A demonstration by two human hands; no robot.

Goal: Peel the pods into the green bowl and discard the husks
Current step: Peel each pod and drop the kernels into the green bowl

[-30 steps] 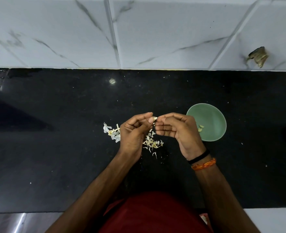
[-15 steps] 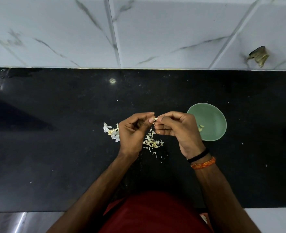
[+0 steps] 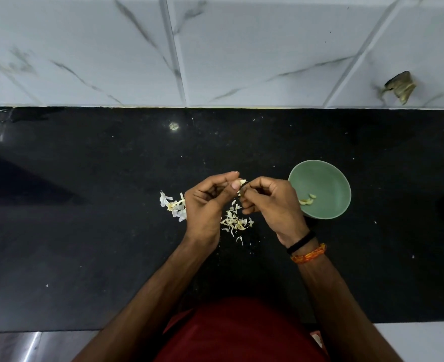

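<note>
Pod [image 3: 242,182] pinched between left hand [image 3: 207,202] and right hand [image 3: 270,202] at frame centre — bowl [image 3: 328,176] lies just right, nearer the right hand.

Black stone counter [image 3: 85,231] (speckled) beneath white marble-veined wall tiles [image 3: 241,48].

Over the black surface [image 3: 85,231], the left hand [image 3: 205,202] and right hand [image 3: 270,202] meet, fingertips pinching a small pale pod [image 3: 242,182] between them. Husks [image 3: 235,222] lie scattered on the surface below the hands, with more [image 3: 172,206] just left of the left hand. The green bowl [image 3: 328,178], right of the right hand, holds a few peeled pieces [image 3: 308,200].
</note>
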